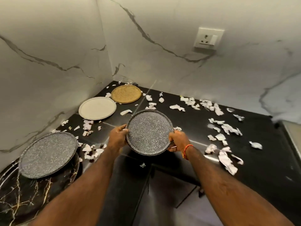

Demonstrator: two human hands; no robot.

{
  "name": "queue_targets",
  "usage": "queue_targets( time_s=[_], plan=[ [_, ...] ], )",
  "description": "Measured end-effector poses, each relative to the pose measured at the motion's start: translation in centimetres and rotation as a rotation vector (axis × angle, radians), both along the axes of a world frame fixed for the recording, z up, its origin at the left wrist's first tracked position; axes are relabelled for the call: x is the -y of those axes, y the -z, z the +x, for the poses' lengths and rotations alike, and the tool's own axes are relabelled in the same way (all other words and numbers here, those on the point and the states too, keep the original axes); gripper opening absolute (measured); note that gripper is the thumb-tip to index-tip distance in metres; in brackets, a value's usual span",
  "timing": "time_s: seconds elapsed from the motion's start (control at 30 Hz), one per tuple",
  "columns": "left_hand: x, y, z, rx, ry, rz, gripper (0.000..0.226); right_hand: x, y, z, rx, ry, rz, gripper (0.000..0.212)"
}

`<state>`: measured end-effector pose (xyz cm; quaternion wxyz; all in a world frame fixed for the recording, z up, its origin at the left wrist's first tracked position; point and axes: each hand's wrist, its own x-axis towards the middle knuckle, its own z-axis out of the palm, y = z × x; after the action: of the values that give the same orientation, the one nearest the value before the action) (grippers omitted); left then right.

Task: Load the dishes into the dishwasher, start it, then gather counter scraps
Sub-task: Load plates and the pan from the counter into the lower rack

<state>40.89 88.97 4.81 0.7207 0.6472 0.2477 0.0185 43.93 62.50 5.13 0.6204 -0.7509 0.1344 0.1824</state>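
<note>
Grey speckled plate (pixel 149 132), centre frame, lifted above the black counter (pixel 254 160). Left hand (pixel 117 137) and right hand (pixel 178 141) each grasp an opposite rim, fingers curled under. Likely stiff, breakable, glaze slick; rim hold suits. Three more plates at left (pixel 48 154) (pixel 97 108) (pixel 126 94); paper scraps (pixel 228 128) litter everywhere.

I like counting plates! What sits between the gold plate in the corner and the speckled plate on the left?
In the head view, the white plate lies between the gold plate and the left speckled plate, with torn paper scraps nearer the speckled one.
</note>
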Motion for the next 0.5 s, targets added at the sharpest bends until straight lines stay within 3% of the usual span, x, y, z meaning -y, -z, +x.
queue_targets(
  time_s=[0.13, 0.4, 0.5],
  plan=[
    [5.0, -0.2, -0.9, 0.038, 0.124, -0.047, 0.029, 6.7, 0.2, -2.3, 0.103, 0.15, -0.007, 0.019],
    [18.2, -2.2, -2.5, 0.042, 0.479, -0.105, 0.02, 20.8, 0.2, -11.1, 0.273, 0.46, -0.202, 0.003],
    [24.6, -2.5, -4.2, 0.05, 0.587, -0.109, 0.015, 26.3, 0.4, -15.9, 0.275, 0.58, -0.246, 0.01]
  ],
)
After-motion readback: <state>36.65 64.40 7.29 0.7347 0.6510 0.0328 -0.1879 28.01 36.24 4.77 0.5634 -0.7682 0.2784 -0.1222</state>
